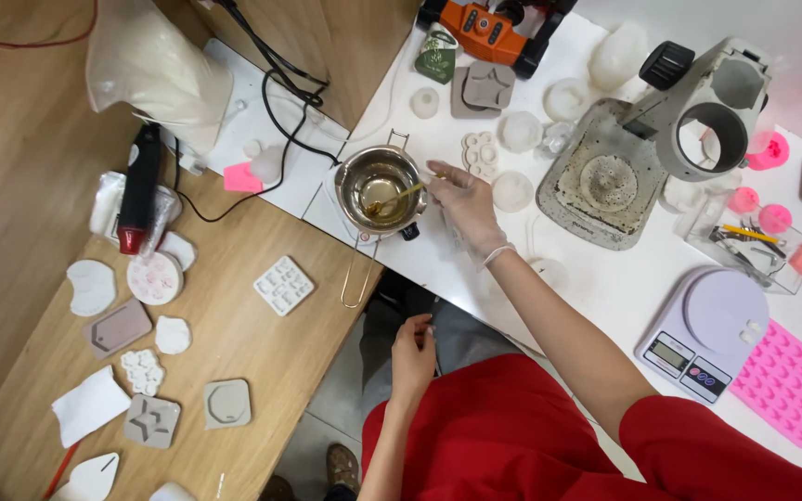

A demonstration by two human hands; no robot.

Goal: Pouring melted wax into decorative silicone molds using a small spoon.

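My right hand (464,206), in a thin clear glove, reaches over the white table (605,278) and holds a thin golden stirrer (399,196). The stirrer's tip dips into yellowish liquid in a small steel pot (378,186) with a long wire handle (356,274). The pot sits at the white table's near-left corner. My left hand (412,357) is bare and loosely curled. It rests low by my lap, in the gap between the two tables, and holds nothing that I can see.
On the wooden table (234,343) lie a black heat gun (137,190), several grey and white moulds and cast pieces (282,285). The white table carries a digital scale (705,334), a pink silicone mould (788,382), a microscope stand (624,167) and several round clear moulds (512,190).
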